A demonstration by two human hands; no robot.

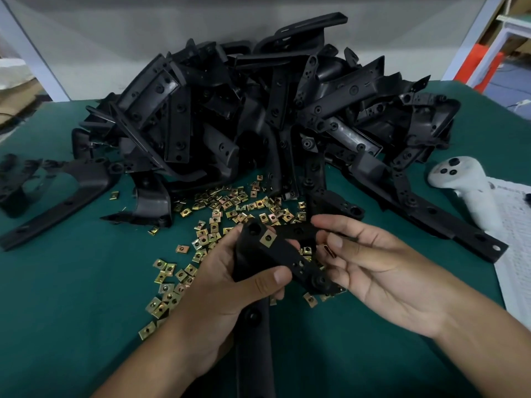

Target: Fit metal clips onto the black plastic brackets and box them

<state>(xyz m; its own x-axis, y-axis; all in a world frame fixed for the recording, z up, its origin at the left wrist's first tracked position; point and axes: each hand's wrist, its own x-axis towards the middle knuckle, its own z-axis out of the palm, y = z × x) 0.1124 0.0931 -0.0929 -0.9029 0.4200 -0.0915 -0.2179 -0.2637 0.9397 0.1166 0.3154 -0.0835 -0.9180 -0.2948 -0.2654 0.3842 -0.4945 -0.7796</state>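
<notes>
The left hand [230, 282] grips a black plastic bracket [287, 257] above the green counter [71, 297], thumb curled over its near edge; the bracket's long axis runs from upper left down to lower right, and a fitted clip [267, 239] sits on its upper-left end; the right hand [373, 268] pinches a loose metal clip [330, 251] edge-on, just beside the bracket's right side; scattered brass-coloured clips [218, 214] litter the counter beneath and beyond both hands; a large heap of black brackets [258, 110] rises behind them; a white handheld controller [465, 185] lies to the right, resting on a printed sheet [514, 254].
</notes>
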